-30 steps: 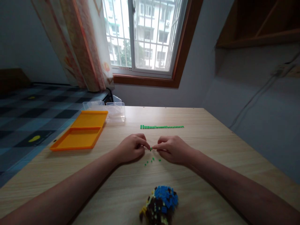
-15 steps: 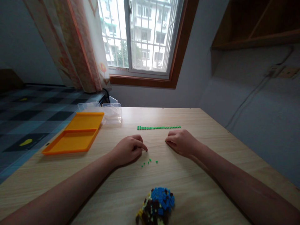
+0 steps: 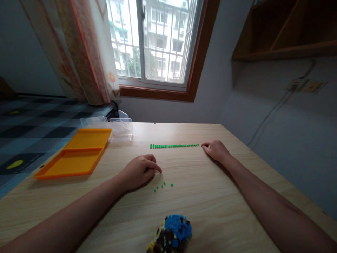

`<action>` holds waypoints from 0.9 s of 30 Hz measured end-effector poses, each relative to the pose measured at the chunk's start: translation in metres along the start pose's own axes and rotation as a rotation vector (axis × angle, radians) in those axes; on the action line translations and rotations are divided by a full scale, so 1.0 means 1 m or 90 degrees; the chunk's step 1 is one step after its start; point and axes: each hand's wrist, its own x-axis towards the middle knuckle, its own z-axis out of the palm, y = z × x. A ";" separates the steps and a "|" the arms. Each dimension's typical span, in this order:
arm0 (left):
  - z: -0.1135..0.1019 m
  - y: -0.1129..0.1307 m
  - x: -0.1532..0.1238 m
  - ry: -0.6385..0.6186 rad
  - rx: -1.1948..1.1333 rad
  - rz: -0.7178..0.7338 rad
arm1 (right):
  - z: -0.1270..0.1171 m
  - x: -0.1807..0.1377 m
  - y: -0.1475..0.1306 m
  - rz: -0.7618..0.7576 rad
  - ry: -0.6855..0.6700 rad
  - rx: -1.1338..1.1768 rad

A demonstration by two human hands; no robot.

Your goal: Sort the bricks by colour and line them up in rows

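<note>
Small green building bricks stand in a long row (image 3: 173, 146) across the far part of the table. At its right end is my right hand (image 3: 216, 150), thumb and forefinger pinched at the tabletop; whatever they hold is hidden or too small to make out. My left hand (image 3: 140, 171) rests on the table nearer me, forefinger stretched out and the other fingers loosely bent, holding nothing visible. Just in front of it lie several loose green bricks (image 3: 162, 186). Close to me sits a heap of blue, brown and yellow bricks (image 3: 177, 230), partly cut off by the lower edge.
An orange two-part tray (image 3: 70, 172) lies open on the left of the wooden table (image 3: 210, 203). Clear plastic containers (image 3: 121, 135) stand behind it. A bed with a checked cover (image 3: 23, 130) borders the table's left; a window (image 3: 165, 42) is beyond.
My right hand has moved right and slightly away from me, from below the row to its right end. My left hand stays near the loose bricks. The view has shifted slightly.
</note>
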 end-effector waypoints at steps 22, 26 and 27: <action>0.000 -0.001 0.000 0.001 -0.008 0.012 | 0.016 0.004 0.004 0.039 0.071 0.068; 0.000 -0.002 0.001 -0.002 -0.007 0.007 | 0.015 0.004 0.004 0.028 0.072 0.067; 0.000 -0.002 0.001 -0.003 -0.006 0.007 | 0.015 0.004 0.004 0.025 0.074 0.066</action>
